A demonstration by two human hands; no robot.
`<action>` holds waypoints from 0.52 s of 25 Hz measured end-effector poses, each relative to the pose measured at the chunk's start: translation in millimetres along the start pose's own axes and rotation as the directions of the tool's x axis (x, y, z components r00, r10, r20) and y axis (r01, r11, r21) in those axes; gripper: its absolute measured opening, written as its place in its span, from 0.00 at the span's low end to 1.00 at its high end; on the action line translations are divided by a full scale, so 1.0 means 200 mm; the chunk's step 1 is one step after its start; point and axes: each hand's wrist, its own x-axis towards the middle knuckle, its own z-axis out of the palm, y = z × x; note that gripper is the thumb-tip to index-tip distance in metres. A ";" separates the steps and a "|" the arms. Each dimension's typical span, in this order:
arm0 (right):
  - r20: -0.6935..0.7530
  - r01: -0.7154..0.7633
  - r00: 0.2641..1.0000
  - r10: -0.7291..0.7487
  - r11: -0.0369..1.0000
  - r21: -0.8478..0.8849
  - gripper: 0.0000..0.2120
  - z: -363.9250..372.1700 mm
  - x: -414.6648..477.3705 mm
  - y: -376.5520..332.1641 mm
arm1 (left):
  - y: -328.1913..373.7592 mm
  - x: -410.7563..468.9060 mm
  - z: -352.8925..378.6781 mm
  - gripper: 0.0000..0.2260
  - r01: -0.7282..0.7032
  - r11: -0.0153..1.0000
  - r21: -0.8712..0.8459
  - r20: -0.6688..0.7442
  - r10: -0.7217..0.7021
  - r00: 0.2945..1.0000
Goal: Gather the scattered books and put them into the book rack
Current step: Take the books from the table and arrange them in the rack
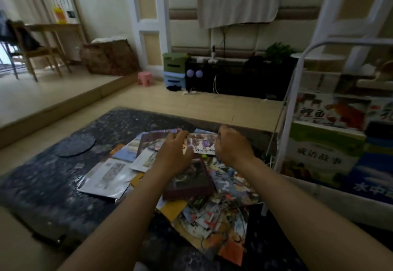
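A: Both your hands are on one pale book [203,144], at the far end of the pile. Your right hand [232,146] is curled tight round its right edge. Your left hand [173,153] pinches the left edge, fingers over the top and thumb under, as far as the blur lets me tell.

B: Agreed. Two hands because the cover looks thin and floppy, I'd guess. Held at both edges, it comes up flat and won't drag its neighbours.

A: The other books [214,224] lie fanned and overlapping on the bench [63,185], under your wrists and forearms and off to the left of your left hand. A maroon book [191,180] sits on top, right beneath your left wrist.

B: Nothing seems to lie on the one you hold, so it's a sensible pick.

A: The rack [284,141] stands just right of your right hand, off the bench, with several books upright in it, covers facing you.

B: So the carry looks short: lift, swing right, slot in. My read is that it's early in the task, with most of the pile ungathered. Watch the glossy covers; they could slide off one another as you pull.
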 end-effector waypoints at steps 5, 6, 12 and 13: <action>0.250 -0.067 0.965 0.078 0.996 -0.051 0.26 0.34 0.06 -0.01 | -0.28 -0.04 0.20 0.26 0.118 0.990 0.073 0.108 -0.125 0.986; 0.279 -0.084 0.955 0.103 0.993 -0.081 0.25 0.40 0.06 -0.01 | -0.32 -0.04 0.25 0.27 0.128 0.986 0.104 0.129 -0.141 0.982; 0.394 -0.100 0.905 0.158 0.981 -0.163 0.32 0.67 0.14 0.03 | -0.43 -0.01 0.47 0.23 0.084 0.967 0.241 0.058 -0.100 0.993; 0.434 -0.104 0.884 0.173 0.979 -0.178 0.34 0.71 0.15 0.04 | -0.45 0.00 0.51 0.23 0.086 0.962 0.260 0.049 -0.102 0.994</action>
